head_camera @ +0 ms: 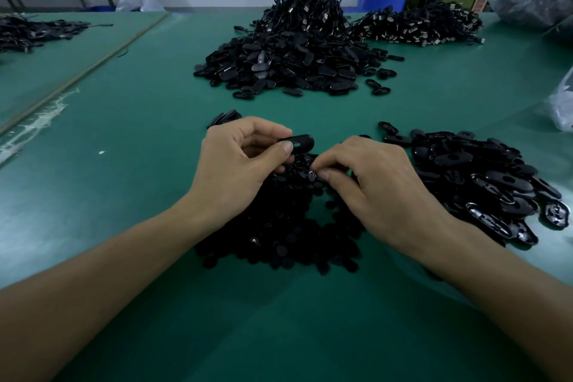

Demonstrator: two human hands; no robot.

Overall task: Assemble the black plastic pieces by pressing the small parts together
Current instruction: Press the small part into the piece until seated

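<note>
My left hand (238,164) grips oval shell (302,142); right hand (375,186) pinches small disc (312,173) just below shell. Seat squarely, then press.

On the table (139,102), small parts (279,236) lie heaped under the left hand (235,164) and right hand (381,186). A shell pile (483,183) sits right of them, a larger heap (285,62) well beyond.

The right grip (372,177) covers nearly all of the small piece (312,173) it pinches, so its shape cannot be told, and the left grip (238,164) hides the near end of the black shell (302,142). Both hide part of the heap of small pieces (279,226), and the dark pile (28,32) at far left runs out of view.
</note>
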